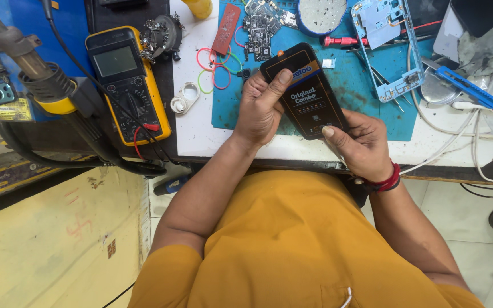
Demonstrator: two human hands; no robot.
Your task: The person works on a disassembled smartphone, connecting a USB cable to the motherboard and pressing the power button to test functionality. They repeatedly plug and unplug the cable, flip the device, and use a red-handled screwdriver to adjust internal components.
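1. The person in the orange shirt is holding a flat black pack (306, 91) with both hands, just over the near edge of the worktop (192, 128), above the near edge of the blue mat (366, 74).
2. The left hand (261, 105) is gripping the pack's left long edge, with the thumb pressing on its face near the far end and the fingers curling out of sight behind it.
3. The right hand (360, 142) is pinching the pack's near right corner, thumb on top, the rest of the fingers hidden underneath.
4. The pack's long axis is running from the far left to the near right, so its far end is pointing toward the circuit board (259, 31) and its near end is sitting in the right hand.
5. The left hand is reaching farther up the pack; the right hand is staying closest to the worktop's near edge.
6. A blue phone frame (386, 48) is lying on the mat toward the far right, well apart from the hands.
7. A yellow meter (126, 85) is lying toward the left edge, with coloured rubber bands (218, 68) between it and the pack.
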